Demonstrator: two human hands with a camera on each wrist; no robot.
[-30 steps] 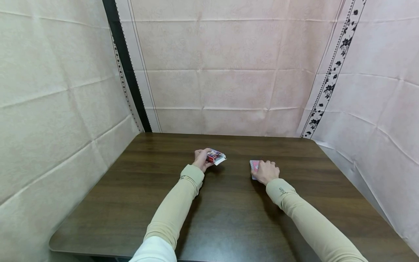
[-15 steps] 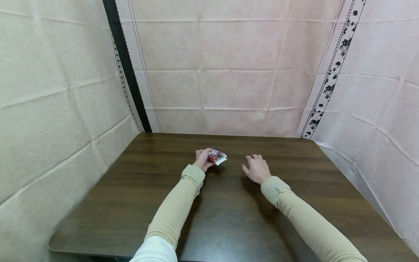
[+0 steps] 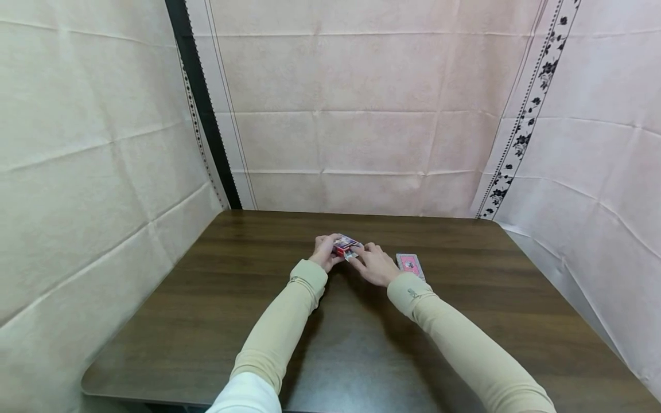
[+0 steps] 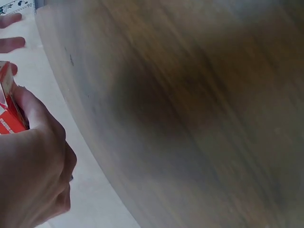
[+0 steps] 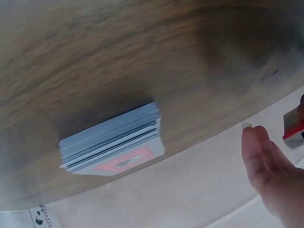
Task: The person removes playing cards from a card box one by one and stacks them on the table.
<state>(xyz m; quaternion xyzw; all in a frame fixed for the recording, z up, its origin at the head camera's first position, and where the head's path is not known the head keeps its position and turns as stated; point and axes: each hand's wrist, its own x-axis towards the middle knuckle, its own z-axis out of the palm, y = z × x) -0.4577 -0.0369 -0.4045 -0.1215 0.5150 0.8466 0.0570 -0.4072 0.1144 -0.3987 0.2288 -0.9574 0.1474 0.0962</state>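
My left hand [image 3: 324,252] holds a small red and dark blue playing-card box [image 3: 347,243] above the far middle of the table, its flap end toward my right hand. In the left wrist view, the thumb lies along the red side of the box [image 4: 10,114]. My right hand [image 3: 378,267] reaches to the flap end with extended fingers, thumb and forefinger right at the white flap. In the right wrist view, its fingers [image 5: 266,156] show beside the box edge. A deck of cards [image 3: 410,264] with pink backs lies just right of that hand, stacked slightly unevenly [image 5: 114,142].
Both hands work over a dark brown wooden table [image 3: 206,344] with rounded corners. Pale cloth sheets [image 3: 361,115] hang behind it and on both sides, close to the table's edges.
My right hand has let go of the card deck, leaving it on the table, and moved left to the box's flap end. My left hand keeps hold of the box, shifted slightly right.
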